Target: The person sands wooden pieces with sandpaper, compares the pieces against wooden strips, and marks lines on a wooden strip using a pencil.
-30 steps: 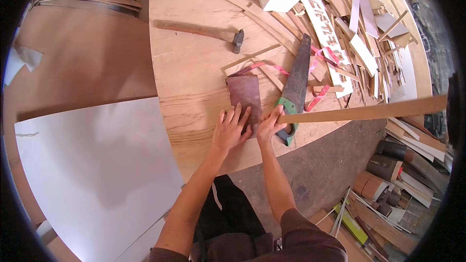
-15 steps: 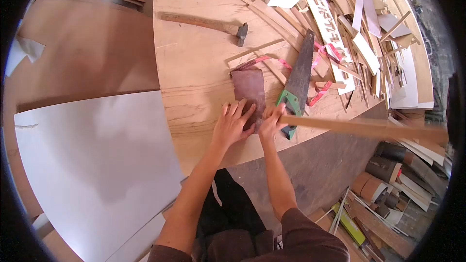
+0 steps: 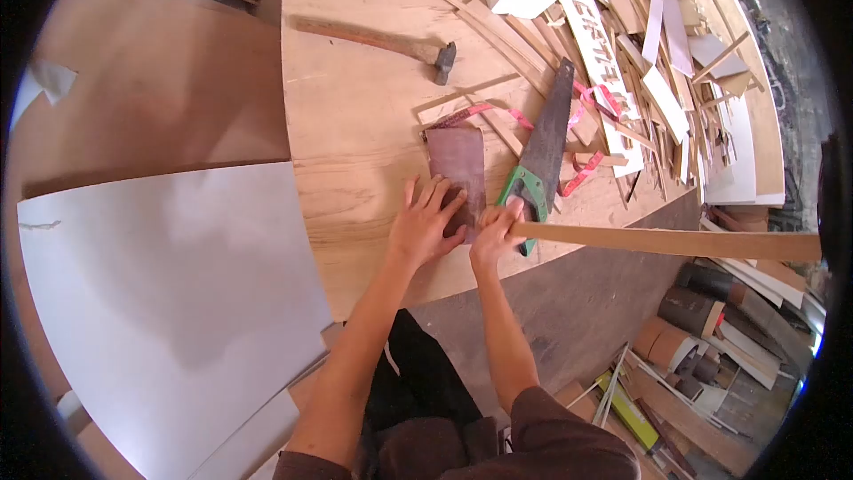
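A brownish-red sheet of sandpaper (image 3: 456, 156) lies on the plywood tabletop near its front edge. My left hand (image 3: 426, 218) rests flat on the sheet's lower left part with its fingers spread. Closed around one end of a long wooden strip (image 3: 666, 240), my right hand (image 3: 496, 233) sits at the sandpaper's lower right edge. The strip sticks out to the right, past the table edge; the end inside my fist is hidden. Just beyond my right hand is a handsaw (image 3: 546, 142) with a green handle, partly covered by that hand.
A hammer (image 3: 382, 39) lies at the back left of the plywood table (image 3: 346, 124). Pink measuring tape (image 3: 582, 176) winds around the saw. Wood offcuts (image 3: 653, 80) pile up at the right. A large white board (image 3: 178, 302) stands left, and scraps (image 3: 711, 338) lie below right.
The wooden strip and my right hand have shifted slightly; the strip's far end, blurred before, is sharper now. My left hand stays on the sandpaper. The camera view has moved a little.
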Available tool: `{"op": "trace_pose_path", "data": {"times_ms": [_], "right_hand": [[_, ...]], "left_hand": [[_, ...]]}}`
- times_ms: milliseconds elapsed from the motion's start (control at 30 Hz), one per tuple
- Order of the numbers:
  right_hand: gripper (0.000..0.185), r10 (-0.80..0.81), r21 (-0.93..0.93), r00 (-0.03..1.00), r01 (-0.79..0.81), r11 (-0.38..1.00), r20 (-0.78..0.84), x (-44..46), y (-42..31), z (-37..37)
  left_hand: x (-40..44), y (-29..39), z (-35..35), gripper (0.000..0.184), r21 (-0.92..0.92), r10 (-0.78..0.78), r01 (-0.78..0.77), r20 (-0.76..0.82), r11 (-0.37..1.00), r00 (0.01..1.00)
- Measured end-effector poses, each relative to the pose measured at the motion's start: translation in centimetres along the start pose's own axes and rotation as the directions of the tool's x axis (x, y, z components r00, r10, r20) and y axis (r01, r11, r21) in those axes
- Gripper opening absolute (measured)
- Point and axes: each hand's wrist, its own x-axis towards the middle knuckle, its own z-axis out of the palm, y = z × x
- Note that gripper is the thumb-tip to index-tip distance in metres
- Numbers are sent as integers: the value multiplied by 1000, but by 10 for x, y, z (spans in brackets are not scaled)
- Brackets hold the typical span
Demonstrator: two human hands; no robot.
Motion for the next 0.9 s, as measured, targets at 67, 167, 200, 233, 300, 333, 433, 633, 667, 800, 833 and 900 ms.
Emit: {"op": "trace_pose_path", "data": {"times_ms": [67, 167, 200, 233, 300, 333, 433, 633, 667, 800, 833, 900], "right_hand": [[49, -51, -128, 999, 52, 990, 10, 0, 1, 1], [49, -104, -198, 995, 102, 975, 3, 33, 16, 23], [50, -216, -298, 975, 192, 935, -51, 43, 19, 31], [50, -210, -301, 976, 185, 936, -54, 39, 17, 29], [51, 33, 2, 999, -33, 999, -19, 35, 10, 26], [51, 31, 2, 999, -31, 1000, -21, 30, 10, 17], [52, 34, 91, 994, -43, 995, 105, 10, 8, -8], [50, -7, -81, 987, 20, 997, 158, 40, 12, 22], [50, -79, -116, 980, 101, 988, 182, 42, 14, 25], [51, -146, -5, 968, 150, 989, 206, 21, 17, 9], [51, -152, -1, 965, 156, 988, 212, 20, 18, 6], [50, -13, 96, 989, -1, 995, 149, 17, 16, 1]], "left_hand": [[0, -2, 4, 63, 8, -1, 1, -7, 1000, 1000], [2, -4, 6, 63, 20, 8, -8, 8, 1000, 1000], [-1, -3, 8, 62, 22, 7, -7, 19, 1000, 1000], [-3, -4, 8, 62, 22, 4, -5, 26, 1000, 1000], [0, -5, 9, 62, -8, 24, -24, -2, 1000, 1000], [0, -4, 8, 62, -9, 26, -26, -2, 1000, 1000], [1, -4, 5, 64, 24, 14, -14, -5, 1000, 1000], [0, -4, 6, 64, 30, 21, -21, 4, 999, 1000], [0, -3, 5, 61, 39, 25, -24, -12, 999, 1000], [1, -3, 6, 61, 60, 27, -26, -20, 998, 999], [3, -3, 5, 61, 62, 27, -25, -29, 998, 999], [2, -1, 3, 62, 41, 25, -23, -35, 999, 999]]}}
